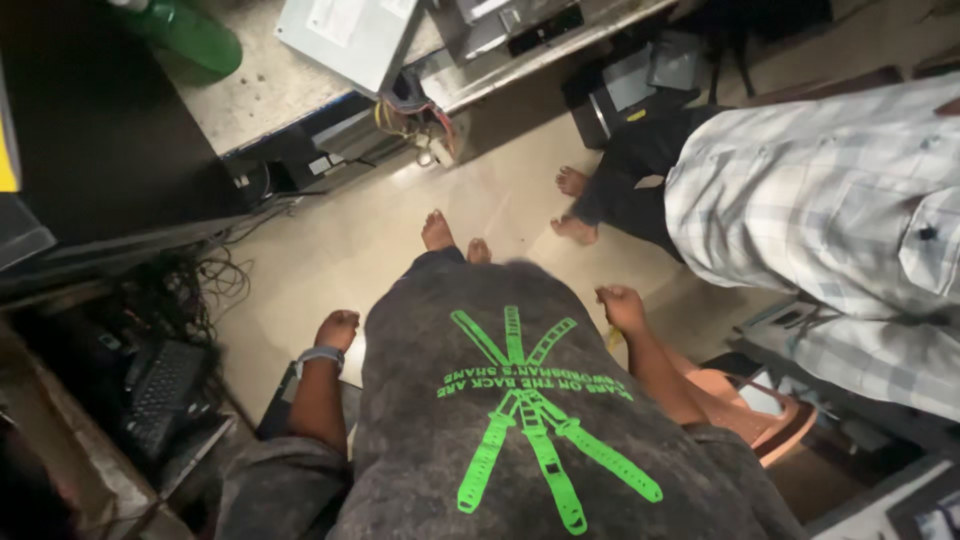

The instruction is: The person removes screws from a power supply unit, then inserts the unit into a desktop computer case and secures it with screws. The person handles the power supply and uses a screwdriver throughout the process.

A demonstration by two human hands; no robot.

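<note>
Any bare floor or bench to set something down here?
Bare floor runs between the bench edge and the wearer's feet. Bare benchtop lies between green bottle and grey case. Crowded: cables and keyboard beside left hand.

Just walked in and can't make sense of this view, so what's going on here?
The camera looks straight down a standing person's dark shirt to their bare feet on the floor. The left hand hangs closed at the side with a wristband on the wrist, holding nothing visible. The right hand is closed on something small and yellow, too hidden to identify. Another person in a checked shirt stands close by, beside a table holding metal computer parts.
</note>
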